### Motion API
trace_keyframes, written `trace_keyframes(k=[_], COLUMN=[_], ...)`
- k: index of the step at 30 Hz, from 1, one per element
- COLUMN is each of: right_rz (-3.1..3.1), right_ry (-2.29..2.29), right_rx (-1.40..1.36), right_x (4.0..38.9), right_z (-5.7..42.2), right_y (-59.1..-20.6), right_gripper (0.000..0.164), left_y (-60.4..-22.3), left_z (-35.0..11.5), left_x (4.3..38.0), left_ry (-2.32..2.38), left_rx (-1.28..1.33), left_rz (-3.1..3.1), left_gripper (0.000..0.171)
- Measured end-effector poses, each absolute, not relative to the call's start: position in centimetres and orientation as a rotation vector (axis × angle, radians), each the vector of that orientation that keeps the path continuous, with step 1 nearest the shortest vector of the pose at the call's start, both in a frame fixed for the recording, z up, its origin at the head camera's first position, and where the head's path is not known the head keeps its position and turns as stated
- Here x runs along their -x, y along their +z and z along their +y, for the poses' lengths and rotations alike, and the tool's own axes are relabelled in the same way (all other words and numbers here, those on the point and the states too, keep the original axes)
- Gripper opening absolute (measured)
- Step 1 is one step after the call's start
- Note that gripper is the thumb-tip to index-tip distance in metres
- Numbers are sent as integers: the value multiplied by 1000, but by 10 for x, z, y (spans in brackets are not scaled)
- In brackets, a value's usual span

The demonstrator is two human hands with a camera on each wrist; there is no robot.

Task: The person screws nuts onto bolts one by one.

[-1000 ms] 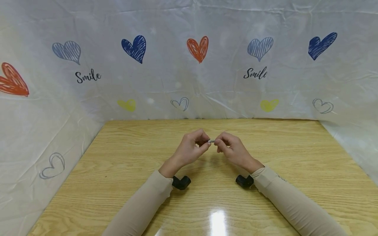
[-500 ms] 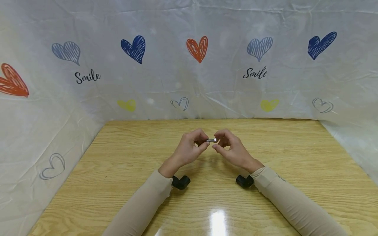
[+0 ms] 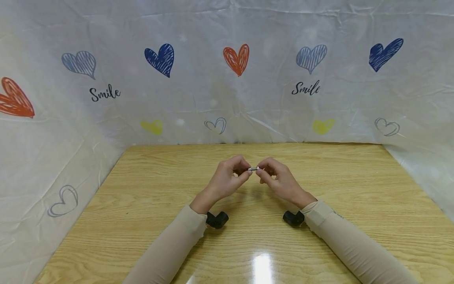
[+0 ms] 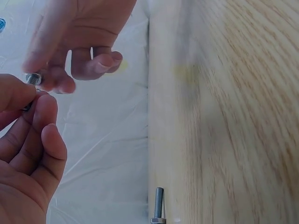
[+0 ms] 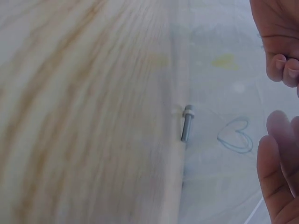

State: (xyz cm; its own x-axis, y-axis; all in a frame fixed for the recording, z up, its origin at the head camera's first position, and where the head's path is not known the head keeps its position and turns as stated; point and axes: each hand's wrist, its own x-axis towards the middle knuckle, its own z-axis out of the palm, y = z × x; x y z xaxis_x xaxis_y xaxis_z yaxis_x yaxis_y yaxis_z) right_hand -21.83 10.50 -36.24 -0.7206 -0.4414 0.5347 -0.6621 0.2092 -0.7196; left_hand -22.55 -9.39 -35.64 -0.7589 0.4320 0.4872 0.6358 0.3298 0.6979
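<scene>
Hands are found near the centre of the head view, raised over a wooden table (image 3: 149, 189) and angled toward each other, wrists lower and wider apart than the fingertips. Left hand (image 3: 224, 179), just left of centre, has its thumb and forefinger curled into a ring, tips meeting on a small silver bolt (image 3: 253, 169); grip narrow, bolt held. The bolt lies nearly level in the gap between the two hands, its shank exposed. Right hand (image 3: 282, 182), just right of centre, is bent inward likewise, with thumb below and forefinger above the bolt's other end in a narrow pinch; firmness of that grip cannot be told. In the left wrist view, the bolt stands at left, threads visible, with a hexagonal piece (image 4: 33, 78) at its upper end beside the right thumb; whether this is head or nut cannot be told. The right hand's outer fingers hang loosely curled there.

Another bolt (image 4: 159, 203) shows at the bottom centre of the same view, near the table's edge; what supports it cannot be determined. Both forearms, in a beige left sleeve (image 3: 170, 244) and beige right sleeve (image 3: 354, 240), run in from the bottom of the head view. A white backdrop (image 3: 198, 90) with printed hearts fills its upper part
</scene>
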Motion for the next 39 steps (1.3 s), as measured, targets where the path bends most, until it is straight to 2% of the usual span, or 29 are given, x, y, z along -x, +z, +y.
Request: trace_keyframes(k=[8, 14, 18, 21, 37, 39], right_rz=[-2285, -2319, -2295, -2260, -2264, -2278], right_ry=[1494, 1535, 1553, 1546, 1552, 1562], right_rx=[-1033, -963, -992, -1047, -1076, -1059], right_x=[218, 217, 218, 218, 219, 219], right_z=[105, 106, 106, 105, 105, 105], right_y=[-361, -361, -362, -363, -363, -363], right_gripper=[15, 5, 23, 28, 5, 6], left_y=[-334, -334, -336, -336, -332, -332], left_z=[-91, -91, -92, -92, -91, -90], left_x=[206, 207, 208, 209, 206, 206], left_ry=[-1407, -1397, -1399, -1398, -1387, -1387], left_rx=[1017, 1008, 1006, 1010, 1011, 1016], left_rz=[-2358, -2352, -2343, -2340, -2344, -2344], left_gripper=[3, 3, 6, 6, 6, 7])
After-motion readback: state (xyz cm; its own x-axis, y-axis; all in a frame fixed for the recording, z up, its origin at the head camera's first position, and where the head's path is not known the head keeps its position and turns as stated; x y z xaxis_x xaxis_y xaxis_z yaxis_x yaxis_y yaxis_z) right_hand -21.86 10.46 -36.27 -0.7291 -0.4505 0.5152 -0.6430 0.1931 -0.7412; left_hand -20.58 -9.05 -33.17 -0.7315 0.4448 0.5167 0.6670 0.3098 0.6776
